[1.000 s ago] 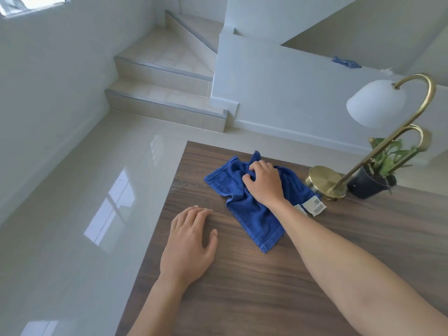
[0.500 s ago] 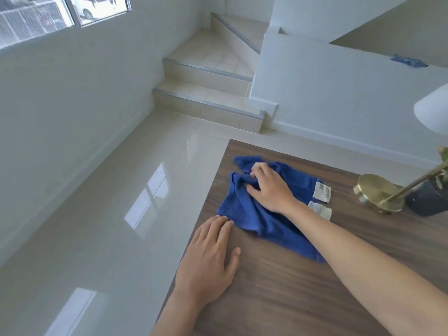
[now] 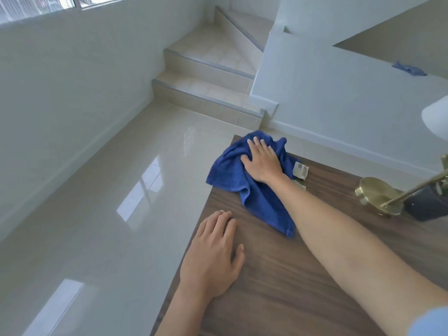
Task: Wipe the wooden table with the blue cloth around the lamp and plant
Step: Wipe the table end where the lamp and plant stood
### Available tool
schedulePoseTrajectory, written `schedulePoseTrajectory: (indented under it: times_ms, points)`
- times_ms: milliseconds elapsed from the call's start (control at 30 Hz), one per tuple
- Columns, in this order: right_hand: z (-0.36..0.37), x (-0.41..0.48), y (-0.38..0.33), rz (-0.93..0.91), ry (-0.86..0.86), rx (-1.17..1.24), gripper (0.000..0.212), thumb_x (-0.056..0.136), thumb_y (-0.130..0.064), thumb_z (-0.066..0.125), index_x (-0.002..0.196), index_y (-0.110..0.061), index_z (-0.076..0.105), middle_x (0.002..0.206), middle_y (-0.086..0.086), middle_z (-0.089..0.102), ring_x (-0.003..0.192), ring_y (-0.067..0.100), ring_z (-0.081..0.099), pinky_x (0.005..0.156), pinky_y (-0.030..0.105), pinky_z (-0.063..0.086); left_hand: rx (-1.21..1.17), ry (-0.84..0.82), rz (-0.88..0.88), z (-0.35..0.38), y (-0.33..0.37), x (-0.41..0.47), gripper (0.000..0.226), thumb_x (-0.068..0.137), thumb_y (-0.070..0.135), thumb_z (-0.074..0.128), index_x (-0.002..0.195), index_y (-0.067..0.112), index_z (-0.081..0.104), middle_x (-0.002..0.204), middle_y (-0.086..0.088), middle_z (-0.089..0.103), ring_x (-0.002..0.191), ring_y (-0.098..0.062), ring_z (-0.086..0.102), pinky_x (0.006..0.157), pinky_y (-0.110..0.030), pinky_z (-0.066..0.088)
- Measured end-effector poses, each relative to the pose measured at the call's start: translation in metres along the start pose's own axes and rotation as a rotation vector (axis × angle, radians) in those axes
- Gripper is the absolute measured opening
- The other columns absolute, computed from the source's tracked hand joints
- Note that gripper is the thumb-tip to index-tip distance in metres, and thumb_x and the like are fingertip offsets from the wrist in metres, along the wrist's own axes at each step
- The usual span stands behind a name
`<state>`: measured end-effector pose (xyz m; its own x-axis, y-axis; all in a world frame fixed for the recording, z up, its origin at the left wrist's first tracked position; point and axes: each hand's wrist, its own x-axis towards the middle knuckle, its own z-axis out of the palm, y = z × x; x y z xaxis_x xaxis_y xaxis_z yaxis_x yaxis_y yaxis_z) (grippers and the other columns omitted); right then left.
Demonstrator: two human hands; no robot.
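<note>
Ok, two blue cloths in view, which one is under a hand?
The blue terry cloth on the wooden table's far corner, pressed by the right hand. The other lies untouched on the white ledge.

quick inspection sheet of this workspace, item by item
surface: wooden table, dark grain, bare apart from the items below
job's things: blue cloth bunched at the far left corner, part over the edge, white tag showing; brass lamp base at right, its shade cut off by the frame; dark plant pot behind the base, leaves out of view
clutter: nothing seen on the table
grippers: right hand flat on the cloth; left hand flat on bare wood near the left edge
cables: nothing seen
surroundings: glossy tiled floor, tiled stairs, white half wall with another blue cloth on top
</note>
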<state>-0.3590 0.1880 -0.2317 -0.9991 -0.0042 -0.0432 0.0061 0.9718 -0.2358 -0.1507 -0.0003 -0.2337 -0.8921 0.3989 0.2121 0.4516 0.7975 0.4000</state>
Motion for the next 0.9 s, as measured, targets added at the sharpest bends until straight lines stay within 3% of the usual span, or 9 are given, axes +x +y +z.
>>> schedulePoseTrajectory:
  times_ms: [100,233,300,367,467,567,767,833,900]
  points:
    - [0.008,0.030,-0.026,0.086,0.018,-0.048,0.067,0.098,-0.046,0.025,0.154,-0.010,0.016,0.163,0.007,0.015,0.149,0.025,0.011,0.121,0.045,0.006,0.014,0.004,0.001,-0.001,0.002,0.000,0.042,0.089,0.040,0.047,0.121,0.014,0.056,0.134,-0.001,0.051,0.133,-0.022,0.040,0.113,-0.032,0.027]
    - [0.005,-0.030,-0.031,-0.280,-0.076,0.062,0.052,0.097,-0.023,0.038,0.148,-0.013,0.033,0.157,0.003,0.031,0.146,0.021,0.023,0.118,0.035,0.017,0.020,0.012,0.010,-0.004,0.003,-0.002,0.027,0.087,0.039,0.048,0.099,0.017,0.056,0.116,0.000,0.054,0.118,-0.022,0.049,0.103,-0.034,0.037]
    - [-0.003,-0.059,-0.008,-0.373,-0.119,0.081,0.038,0.092,-0.020,0.048,0.129,-0.011,0.051,0.130,0.007,0.055,0.124,0.027,0.048,0.097,0.030,0.035,0.012,0.039,-0.002,-0.007,0.005,-0.003,0.023,0.083,0.040,0.052,0.087,0.018,0.052,0.101,0.002,0.052,0.098,-0.021,0.051,0.087,-0.036,0.044]
    - [-0.015,-0.047,0.017,-0.321,-0.095,0.024,0.033,0.090,-0.023,0.051,0.120,-0.011,0.053,0.116,0.007,0.059,0.113,0.029,0.054,0.088,0.033,0.038,0.006,0.058,-0.010,-0.008,0.005,-0.002,0.025,0.081,0.042,0.054,0.083,0.017,0.049,0.092,0.003,0.049,0.087,-0.021,0.047,0.078,-0.037,0.044]
    - [-0.012,0.005,0.018,-0.100,-0.028,-0.027,0.052,0.096,-0.036,0.037,0.146,-0.020,0.035,0.154,0.004,0.035,0.142,0.027,0.030,0.116,0.043,0.021,0.045,0.039,0.002,-0.006,0.004,-0.001,0.026,0.081,0.045,0.052,0.083,0.019,0.048,0.090,0.004,0.046,0.085,-0.021,0.045,0.077,-0.036,0.042]
    - [0.009,0.025,-0.029,-0.009,-0.008,-0.073,0.058,0.099,-0.044,0.024,0.154,-0.025,0.018,0.163,-0.005,0.011,0.150,0.024,0.008,0.121,0.046,0.003,0.052,0.038,0.001,-0.005,0.005,0.000,0.025,0.081,0.045,0.053,0.083,0.019,0.050,0.090,0.004,0.046,0.085,-0.021,0.046,0.076,-0.036,0.042]
    - [0.005,-0.063,-0.005,-0.485,-0.083,0.050,0.053,0.098,-0.037,0.034,0.149,-0.023,0.035,0.157,-0.004,0.033,0.145,0.016,0.024,0.121,0.036,0.014,0.024,0.047,-0.026,-0.005,0.004,-0.003,0.022,0.081,0.042,0.054,0.085,0.019,0.052,0.093,0.005,0.050,0.088,-0.019,0.048,0.079,-0.035,0.044]
    - [-0.004,-0.045,0.024,-0.448,-0.055,-0.021,0.055,0.095,-0.043,0.034,0.148,-0.028,0.036,0.152,-0.002,0.042,0.139,0.021,0.035,0.118,0.040,0.023,0.026,0.059,-0.037,-0.005,0.003,-0.002,0.022,0.081,0.041,0.054,0.085,0.019,0.052,0.095,0.005,0.050,0.089,-0.019,0.048,0.081,-0.035,0.042]
    - [-0.011,-0.007,0.032,-0.226,-0.015,-0.062,0.054,0.096,-0.046,0.034,0.149,-0.032,0.033,0.155,-0.002,0.037,0.141,0.027,0.032,0.118,0.045,0.019,0.032,0.063,-0.039,-0.005,0.003,-0.002,0.022,0.082,0.040,0.053,0.085,0.018,0.052,0.095,0.004,0.050,0.090,-0.021,0.049,0.081,-0.035,0.042]
